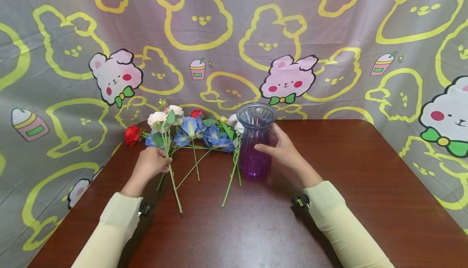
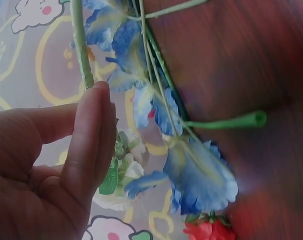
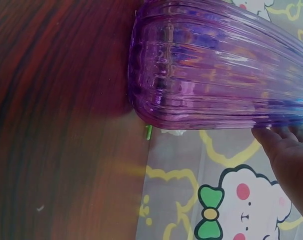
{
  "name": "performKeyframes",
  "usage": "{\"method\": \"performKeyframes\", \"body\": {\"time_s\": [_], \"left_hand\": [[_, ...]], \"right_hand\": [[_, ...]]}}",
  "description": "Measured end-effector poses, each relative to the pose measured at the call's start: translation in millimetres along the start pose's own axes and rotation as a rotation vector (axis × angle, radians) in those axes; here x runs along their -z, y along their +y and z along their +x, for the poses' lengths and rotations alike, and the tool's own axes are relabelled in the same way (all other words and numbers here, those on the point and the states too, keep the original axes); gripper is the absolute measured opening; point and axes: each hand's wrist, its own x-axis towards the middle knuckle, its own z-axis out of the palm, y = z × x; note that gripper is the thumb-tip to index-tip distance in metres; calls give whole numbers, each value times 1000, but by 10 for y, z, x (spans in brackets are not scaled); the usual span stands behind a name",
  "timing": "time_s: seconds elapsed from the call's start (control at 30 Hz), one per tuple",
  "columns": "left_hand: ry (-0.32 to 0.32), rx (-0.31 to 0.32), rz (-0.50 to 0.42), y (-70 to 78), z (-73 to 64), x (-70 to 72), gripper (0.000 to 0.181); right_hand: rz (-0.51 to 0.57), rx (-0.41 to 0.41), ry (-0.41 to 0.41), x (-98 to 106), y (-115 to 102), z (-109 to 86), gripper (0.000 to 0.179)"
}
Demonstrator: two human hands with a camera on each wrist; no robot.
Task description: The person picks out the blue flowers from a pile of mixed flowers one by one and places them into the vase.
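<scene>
My left hand (image 1: 150, 163) pinches the green stem of a pale artificial rose (image 1: 159, 121) and holds it nearly upright. The stem's lower end slants toward the table front. In the left wrist view, its stem (image 2: 80, 45) rises from the fingertips, with white petals partly hidden behind the fingers. My right hand (image 1: 287, 151) grips a ribbed glass vase (image 1: 254, 154), purple below and bluish at the flared rim, thumb across the front and fingers at the far right side. The vase stands upright; its lower part (image 3: 191, 75) fills the top of the right wrist view.
Between the hands lie blue irises (image 1: 191, 132), a red rose (image 1: 133, 135) at the left and another red bloom (image 1: 197, 113) behind. White flowers (image 1: 234, 122) lie beside the vase, stems pointing forward. A patterned curtain (image 1: 219, 24) hangs behind the brown table (image 1: 237, 235).
</scene>
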Motion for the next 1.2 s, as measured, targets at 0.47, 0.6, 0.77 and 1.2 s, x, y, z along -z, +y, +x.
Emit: {"method": "performKeyframes", "body": {"time_s": [0.47, 0.6, 0.77, 1.2], "left_hand": [[70, -21, 122, -221, -78, 396, 26], [73, -14, 185, -332, -69, 500, 26], [80, -5, 246, -506, -59, 598, 25], [28, 99, 245, -743, -5, 641, 21]], "right_hand": [[-11, -48, -21, -49, -323, -43, 78], [-5, -48, -19, -55, -321, -45, 79], [14, -46, -16, -62, -308, -49, 79], [12, -44, -6, -63, -322, -57, 78]]}}
